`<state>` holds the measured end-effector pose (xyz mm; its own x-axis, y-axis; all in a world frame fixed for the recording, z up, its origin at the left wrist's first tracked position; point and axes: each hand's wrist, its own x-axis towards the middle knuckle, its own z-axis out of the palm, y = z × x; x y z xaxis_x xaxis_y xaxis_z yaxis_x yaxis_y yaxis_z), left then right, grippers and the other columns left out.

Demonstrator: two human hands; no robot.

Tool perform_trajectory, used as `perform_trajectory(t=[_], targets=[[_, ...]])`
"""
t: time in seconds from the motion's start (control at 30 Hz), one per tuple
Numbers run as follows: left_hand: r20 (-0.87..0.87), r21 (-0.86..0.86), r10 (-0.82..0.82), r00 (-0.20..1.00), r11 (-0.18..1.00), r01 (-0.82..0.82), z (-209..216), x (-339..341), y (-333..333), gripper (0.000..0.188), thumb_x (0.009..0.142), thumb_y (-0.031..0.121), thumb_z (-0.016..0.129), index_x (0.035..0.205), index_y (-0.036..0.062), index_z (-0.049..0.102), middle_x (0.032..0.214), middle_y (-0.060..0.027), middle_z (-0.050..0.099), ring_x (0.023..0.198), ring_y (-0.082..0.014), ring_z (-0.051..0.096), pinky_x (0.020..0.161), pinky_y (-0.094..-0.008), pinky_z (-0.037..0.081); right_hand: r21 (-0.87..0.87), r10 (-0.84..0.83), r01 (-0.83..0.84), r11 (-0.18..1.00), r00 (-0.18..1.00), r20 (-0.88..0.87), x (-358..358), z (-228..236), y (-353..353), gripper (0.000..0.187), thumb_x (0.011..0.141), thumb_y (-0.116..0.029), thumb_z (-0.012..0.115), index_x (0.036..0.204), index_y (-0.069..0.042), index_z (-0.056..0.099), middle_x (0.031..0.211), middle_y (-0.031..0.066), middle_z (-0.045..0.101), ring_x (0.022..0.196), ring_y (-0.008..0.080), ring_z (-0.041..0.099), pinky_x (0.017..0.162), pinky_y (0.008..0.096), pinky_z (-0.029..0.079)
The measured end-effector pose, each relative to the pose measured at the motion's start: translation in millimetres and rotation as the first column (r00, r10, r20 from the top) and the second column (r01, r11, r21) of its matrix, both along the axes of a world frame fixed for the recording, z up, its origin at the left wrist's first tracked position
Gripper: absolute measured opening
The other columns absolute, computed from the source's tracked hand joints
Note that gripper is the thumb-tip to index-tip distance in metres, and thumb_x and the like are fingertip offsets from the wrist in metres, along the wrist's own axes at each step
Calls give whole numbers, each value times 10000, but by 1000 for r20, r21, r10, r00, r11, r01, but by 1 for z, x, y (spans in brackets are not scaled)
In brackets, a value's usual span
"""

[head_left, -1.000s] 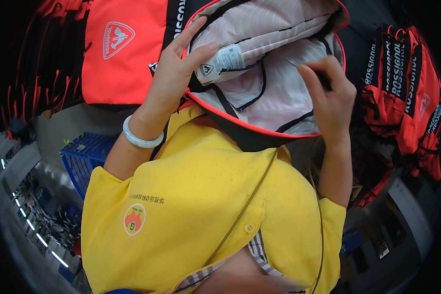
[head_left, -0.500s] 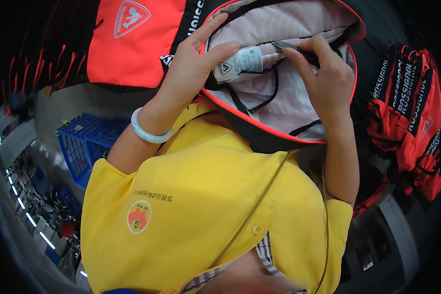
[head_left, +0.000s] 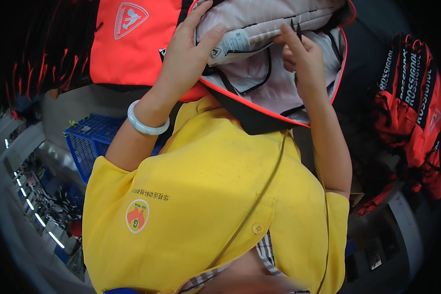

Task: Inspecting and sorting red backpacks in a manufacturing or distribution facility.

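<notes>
An unzipped black bag with red edging lies open before me, its pale patterned lining facing up. My left hand grips the left rim, its thumb over the lining beside a white sewn-in label; some of its fingers are hidden. My right hand is over the opening, curled around a small dark pointed tool that looks like thread snips. Its index finger points toward a dark-bound seam in the lining. Most of the tool is covered by the fingers.
A red and black bag lies left of the open one. More red and black bags are piled at the right, and dark items with red strips at the far left. A blue plastic crate stands below on the left.
The open bag and both hands have shifted a little up and left. My right hand has turned, so the tool's tip now points away from me instead of left toward the label.
</notes>
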<state>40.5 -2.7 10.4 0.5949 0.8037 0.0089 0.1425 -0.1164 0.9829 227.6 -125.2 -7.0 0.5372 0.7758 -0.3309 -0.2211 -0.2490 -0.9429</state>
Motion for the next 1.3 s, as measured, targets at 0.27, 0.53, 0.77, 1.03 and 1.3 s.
perform_trajectory(t=[0.27,0.53,0.77,1.03,1.3], targets=[[-207,119,72,976,992,-48,1,7,11,434,917,93,626,1341,28,560,1342,-249,475,1370,-330,357,1161,-390,254,32,46,-39,999,963,-267,-14,-17,29,279,904,-328,702,799,-69,695,595,-95,437,525,21,335,495,214,229],[-313,847,-192,930,386,365,24,52,56,128,801,3,675,919,53,677,879,-99,641,851,-331,636,742,-399,511,47,-49,68,997,944,-327,-3,-33,57,199,899,-163,622,729,-65,655,548,-63,480,448,34,375,434,205,268],[-544,637,-321,775,443,631,33,78,83,86,817,36,675,895,51,642,856,-117,597,792,-307,638,695,-379,514,87,-13,48,995,931,-364,-2,-37,56,253,953,-213,618,757,-58,660,551,-68,469,461,35,370,443,206,264],[-755,570,-276,595,173,803,39,89,83,78,864,130,637,880,61,605,872,-111,587,762,-305,640,646,-389,528,146,-28,87,986,931,-365,-5,-50,56,252,962,-198,621,761,-54,666,594,-60,521,513,33,415,487,201,301],[-784,530,-266,561,186,828,39,88,79,86,871,111,610,901,36,579,887,-131,589,769,-322,634,655,-404,521,122,-71,97,988,977,-202,2,-40,50,248,965,-160,623,754,-34,657,653,-55,571,553,37,460,507,206,335]])
